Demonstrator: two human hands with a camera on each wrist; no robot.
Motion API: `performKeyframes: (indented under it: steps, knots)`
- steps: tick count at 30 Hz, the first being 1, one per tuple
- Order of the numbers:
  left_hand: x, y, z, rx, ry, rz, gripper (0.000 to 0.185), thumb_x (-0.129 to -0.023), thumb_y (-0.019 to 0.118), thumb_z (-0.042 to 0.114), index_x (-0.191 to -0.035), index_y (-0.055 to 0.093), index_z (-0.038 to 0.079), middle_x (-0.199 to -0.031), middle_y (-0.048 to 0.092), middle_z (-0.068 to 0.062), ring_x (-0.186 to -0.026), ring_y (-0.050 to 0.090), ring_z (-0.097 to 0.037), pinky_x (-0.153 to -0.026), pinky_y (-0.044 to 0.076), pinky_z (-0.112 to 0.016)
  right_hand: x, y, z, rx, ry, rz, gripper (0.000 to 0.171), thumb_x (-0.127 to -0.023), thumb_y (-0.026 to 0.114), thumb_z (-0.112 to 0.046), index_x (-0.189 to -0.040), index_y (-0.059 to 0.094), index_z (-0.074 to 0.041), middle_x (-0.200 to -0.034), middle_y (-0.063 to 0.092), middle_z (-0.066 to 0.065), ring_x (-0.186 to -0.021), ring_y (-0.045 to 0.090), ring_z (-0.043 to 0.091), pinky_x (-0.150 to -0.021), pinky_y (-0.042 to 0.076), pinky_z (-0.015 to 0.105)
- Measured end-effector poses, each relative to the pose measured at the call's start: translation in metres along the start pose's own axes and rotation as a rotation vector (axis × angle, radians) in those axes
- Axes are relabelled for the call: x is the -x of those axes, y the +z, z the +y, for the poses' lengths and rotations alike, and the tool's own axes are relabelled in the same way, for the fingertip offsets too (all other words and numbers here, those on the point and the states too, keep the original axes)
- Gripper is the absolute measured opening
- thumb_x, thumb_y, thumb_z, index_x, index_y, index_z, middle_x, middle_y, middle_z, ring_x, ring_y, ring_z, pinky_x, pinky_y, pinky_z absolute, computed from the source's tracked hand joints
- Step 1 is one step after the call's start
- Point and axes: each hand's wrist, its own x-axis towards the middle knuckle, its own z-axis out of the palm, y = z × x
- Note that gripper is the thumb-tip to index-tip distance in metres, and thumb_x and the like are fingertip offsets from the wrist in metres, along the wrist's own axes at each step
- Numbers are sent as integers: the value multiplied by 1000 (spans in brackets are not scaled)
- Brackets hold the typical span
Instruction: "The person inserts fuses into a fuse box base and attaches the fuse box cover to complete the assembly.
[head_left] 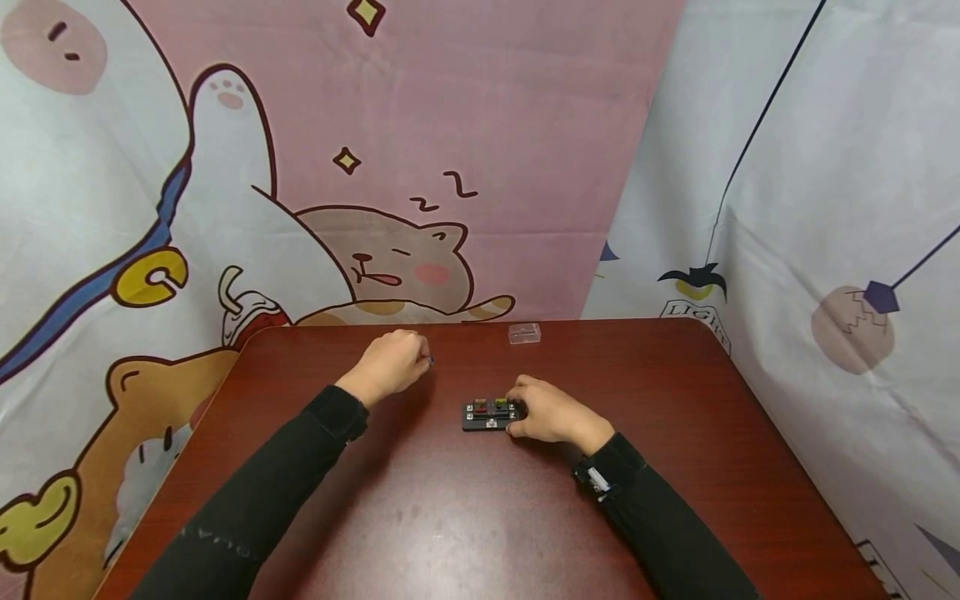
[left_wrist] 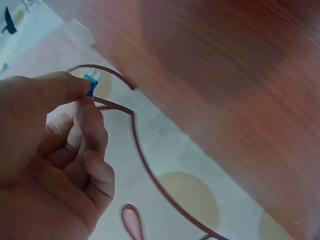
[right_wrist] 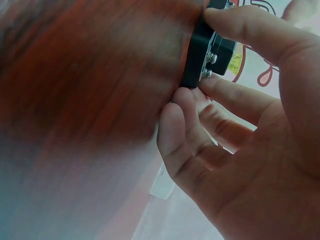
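Head view: left hand [head_left: 390, 362] is curled up over the table [head_left: 675, 400], while the right hand [head_left: 551, 412] grips the fuse block [head_left: 489, 413] lying mid-table. Clear case [head_left: 524, 333] sits further back. Left wrist view — thumb and forefinger pinch a blue fuse [left_wrist: 91, 84]. Right wrist view — fingers [right_wrist: 240, 25] clamp the block's end.

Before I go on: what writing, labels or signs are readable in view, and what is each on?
"LIGH", cut off at the table edge: on the right backdrop cloth.
"z z": drawn above the sleeping cat on the pink backdrop.
Pale lettering on the left sleeve: too faint to read.
Fuse block held by the right hand: no legible marking.
Blue fuse pinched by the left hand: none readable.
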Motion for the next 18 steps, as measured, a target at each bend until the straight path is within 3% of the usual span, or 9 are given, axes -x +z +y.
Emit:
performKeyframes:
  steps: [10,18]
  knots:
    - [2,-3,46,-27,166,41,6,-101,79,15,-101,81,10,-97,77,-3,-82,70,-15,-75,61,-35,1,-1,-1,-9,-13,5,50,-93,87,-31,-137,74,-11,-124,65,0,-103,60,16,-95,54,41]
    - [5,2,74,-54,223,21,6,-101,81,19,-99,81,13,-94,75,0,-79,67,-13,-76,61,-35,1,-2,-2,-8,-22,7,49,-93,88,-31,-136,75,-11,-121,65,-1,-101,60,16,-95,54,42]
